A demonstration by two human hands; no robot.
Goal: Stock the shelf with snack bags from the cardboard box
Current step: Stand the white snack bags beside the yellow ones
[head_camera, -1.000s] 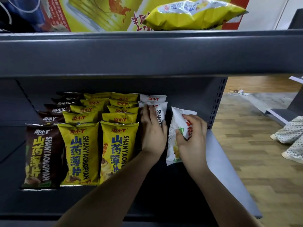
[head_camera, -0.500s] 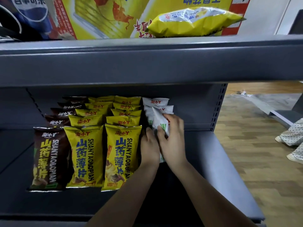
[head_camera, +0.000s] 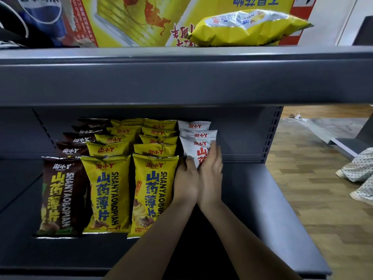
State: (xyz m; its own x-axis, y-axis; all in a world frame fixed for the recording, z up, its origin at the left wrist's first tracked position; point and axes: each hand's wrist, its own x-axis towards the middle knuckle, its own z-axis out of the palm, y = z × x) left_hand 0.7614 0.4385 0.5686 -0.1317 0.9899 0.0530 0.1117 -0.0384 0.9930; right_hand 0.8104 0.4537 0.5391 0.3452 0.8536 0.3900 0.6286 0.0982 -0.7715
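On the grey lower shelf (head_camera: 262, 199) stand rows of snack bags: a brown row (head_camera: 60, 195) at the left, two yellow rows (head_camera: 109, 190) in the middle, and a short white row (head_camera: 194, 126) at the right. The front white bag (head_camera: 194, 148) stands upright in that row. My right hand (head_camera: 211, 174) grips its right side. My left hand (head_camera: 186, 182) presses against its lower left edge, next to the front yellow bag (head_camera: 153, 190). The cardboard box (head_camera: 181, 19) sits on the upper shelf, with a yellow bag (head_camera: 246, 29) lying in front of it.
The upper shelf's thick grey edge (head_camera: 181, 77) hangs over the lower shelf. To the right of the white row the shelf surface is bare. Wooden floor (head_camera: 323, 199) lies to the right, with a person's spotted trouser legs and shoes (head_camera: 359, 174).
My right hand has carried the white bag left and back into the white row and stood it upright. My left hand slid down from the row's top to the bag's lower left.
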